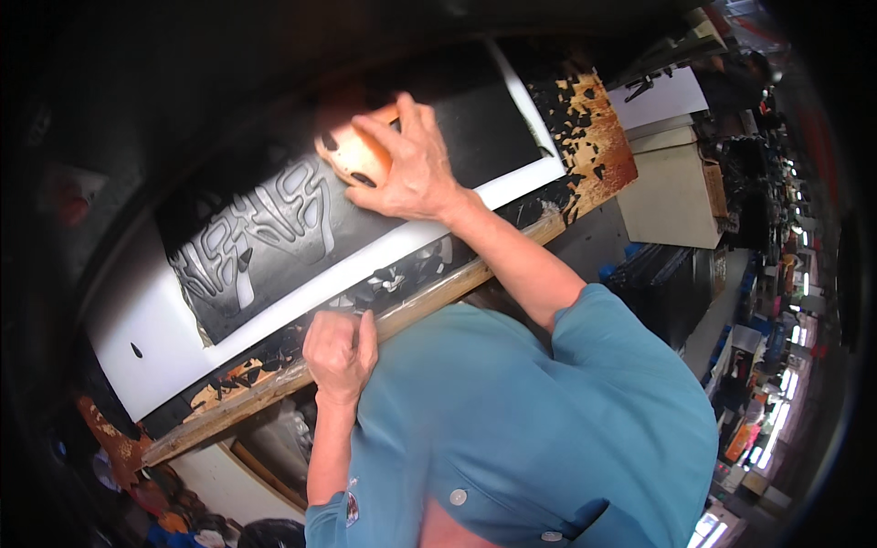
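Observation:
A black sheet [475, 137] lies on a larger white board [146, 338]; its left half carries grey, curved cut-out shapes [265, 219]. My right hand [411, 169] reaches over the sheet, its fingers curled round a rounded, pale-orange block [365, 151] that presses on the sheet just right of the cut shapes. Small black scraps cling to the block; its exact kind I cannot make out. At the front edge of the bench, my left hand [338, 352] is closed in a fist, near the wooden edge strip, with nothing visible in it.
The bench's wooden edge strip [420, 306] runs between my body and the board. Black and silvery scraps [393, 274] lie along it, and more black scraps [585, 119] cover the worn wooden end on the right. A pale box [671, 187] stands beyond that end.

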Motion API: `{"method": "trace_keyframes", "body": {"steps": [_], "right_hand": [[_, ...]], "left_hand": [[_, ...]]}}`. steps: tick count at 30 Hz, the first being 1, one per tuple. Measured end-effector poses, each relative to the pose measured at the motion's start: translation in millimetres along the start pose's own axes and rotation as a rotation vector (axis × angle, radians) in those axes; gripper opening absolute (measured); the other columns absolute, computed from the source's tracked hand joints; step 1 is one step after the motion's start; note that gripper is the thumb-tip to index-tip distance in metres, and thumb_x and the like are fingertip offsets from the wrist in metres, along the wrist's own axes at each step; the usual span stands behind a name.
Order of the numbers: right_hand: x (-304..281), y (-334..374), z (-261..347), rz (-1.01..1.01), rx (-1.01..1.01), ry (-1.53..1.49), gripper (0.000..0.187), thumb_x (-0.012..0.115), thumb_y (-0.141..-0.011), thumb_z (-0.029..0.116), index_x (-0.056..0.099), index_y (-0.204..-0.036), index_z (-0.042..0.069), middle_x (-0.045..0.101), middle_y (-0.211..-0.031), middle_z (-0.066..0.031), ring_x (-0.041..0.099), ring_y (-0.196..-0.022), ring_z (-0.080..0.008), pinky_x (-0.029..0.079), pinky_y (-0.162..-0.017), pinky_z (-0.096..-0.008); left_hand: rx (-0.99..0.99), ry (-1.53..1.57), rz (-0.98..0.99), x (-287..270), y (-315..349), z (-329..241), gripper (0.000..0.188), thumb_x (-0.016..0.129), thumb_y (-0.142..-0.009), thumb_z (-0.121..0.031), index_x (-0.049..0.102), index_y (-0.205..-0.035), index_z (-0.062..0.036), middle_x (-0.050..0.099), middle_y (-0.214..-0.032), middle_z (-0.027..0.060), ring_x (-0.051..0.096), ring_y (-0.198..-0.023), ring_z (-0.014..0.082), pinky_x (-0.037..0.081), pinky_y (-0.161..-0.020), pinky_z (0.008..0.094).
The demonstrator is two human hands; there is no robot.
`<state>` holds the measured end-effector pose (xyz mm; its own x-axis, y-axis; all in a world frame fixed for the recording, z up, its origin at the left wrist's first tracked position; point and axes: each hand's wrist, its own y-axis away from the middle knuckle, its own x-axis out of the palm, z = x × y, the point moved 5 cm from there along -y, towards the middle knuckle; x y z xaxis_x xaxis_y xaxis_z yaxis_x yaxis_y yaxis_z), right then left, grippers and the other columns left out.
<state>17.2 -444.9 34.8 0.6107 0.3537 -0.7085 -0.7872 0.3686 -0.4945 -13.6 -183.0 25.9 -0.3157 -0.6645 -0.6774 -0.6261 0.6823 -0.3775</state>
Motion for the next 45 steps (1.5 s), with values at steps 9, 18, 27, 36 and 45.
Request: {"method": "trace_keyframes", "body": {"steps": [9, 18, 27, 36, 45], "right_hand": [[-133.3, -18.5, 0.7, -0.461, -0.150, -0.290, 0.011, 0.078, -0.090, 0.011, 0.070, -0.091, 0.003, 0.068, -0.084, -0.0103, 0.070, -0.074, -0.0246, 0.056, -0.068, -0.0343], [-117.6, 110.8, -37.1, -0.319, 0.168, -0.313, 0.004, 0.073, -0.090, 0.002, 0.070, -0.088, 0.005, 0.061, -0.071, -0.0074, 0.062, -0.063, -0.0209, 0.052, -0.061, -0.0328], [-82.8, 145.9, -36.5, -0.204, 0.003, -0.020, 0.008, 0.076, -0.088, 0.016, 0.071, -0.084, 0.011, 0.068, -0.074, -0.0032, 0.067, -0.074, -0.0265, 0.051, -0.069, -0.0406], [-84.2, 152.7, -41.5, -0.180, -0.042, -0.052, 0.009, 0.075, -0.089, 0.014, 0.069, -0.085, 0.009, 0.068, -0.074, -0.0062, 0.068, -0.075, -0.0294, 0.051, -0.074, -0.0437], [-92.0, 156.8, -38.9, -0.171, -0.284, 0.032, 0.005, 0.077, -0.086, 0.004, 0.074, -0.089, 0.005, 0.066, -0.080, -0.0047, 0.061, -0.065, -0.0238, 0.048, -0.060, -0.0384]], "left_hand": [[0.051, -0.176, -0.138, -5.9, 8.2, 0.1, 0.027, 0.079, -0.087, 0.003, 0.055, -0.074, -0.0006, 0.057, -0.070, 0.0156, 0.058, -0.063, 0.0358, 0.047, -0.057, 0.0445], [-0.073, -0.278, -0.184, -7.0, 11.2, 7.3, 0.039, 0.075, -0.097, -0.013, 0.049, -0.070, -0.0009, 0.055, -0.069, 0.0175, 0.057, -0.063, 0.0373, 0.047, -0.061, 0.0467], [-0.113, -0.326, -0.203, -7.1, 8.9, 9.7, 0.047, 0.076, -0.099, -0.021, 0.046, -0.068, -0.0020, 0.053, -0.065, 0.0168, 0.054, -0.058, 0.0361, 0.045, -0.058, 0.0463], [-0.148, -0.342, -0.262, -7.5, 14.1, 13.5, 0.048, 0.075, -0.101, -0.026, 0.050, -0.069, -0.0005, 0.054, -0.065, 0.0189, 0.051, -0.056, 0.0350, 0.046, -0.058, 0.0436], [-0.195, -0.315, -0.288, -7.9, 19.0, 8.7, 0.045, 0.073, -0.101, -0.021, 0.047, -0.070, 0.0002, 0.050, -0.064, 0.0176, 0.045, -0.057, 0.0332, 0.042, -0.058, 0.0443]]}}
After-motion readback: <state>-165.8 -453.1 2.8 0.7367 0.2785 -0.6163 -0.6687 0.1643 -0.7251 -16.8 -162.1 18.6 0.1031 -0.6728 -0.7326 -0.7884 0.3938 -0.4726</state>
